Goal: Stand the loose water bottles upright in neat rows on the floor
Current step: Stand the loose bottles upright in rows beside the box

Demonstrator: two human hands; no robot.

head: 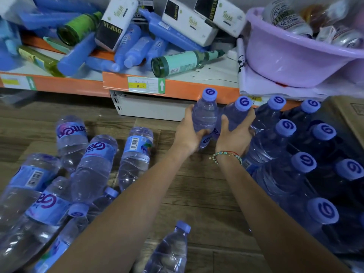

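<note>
Water bottles, clear thin plastic, blue caps, full: weighty for their size, walls likely to dent under a squeeze, labels smooth and possibly slick.

Left hand (188, 133) grasps one upright bottle (204, 113) round its body. Right hand (235, 134) grasps the neighbouring bottle (235, 115), touching it.

Standing rows (285, 146) lie just right of the hands; loose bottles (92, 164) lie flat on the floor (197, 194) to the left.

Best hold, by judgement: mid-body, above the label.

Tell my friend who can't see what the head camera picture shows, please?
Two hands each hold an upright water bottle, left hand on one bottle, right hand on another, beside standing rows. Loose bottles lie on the wooden floor, left.
</note>
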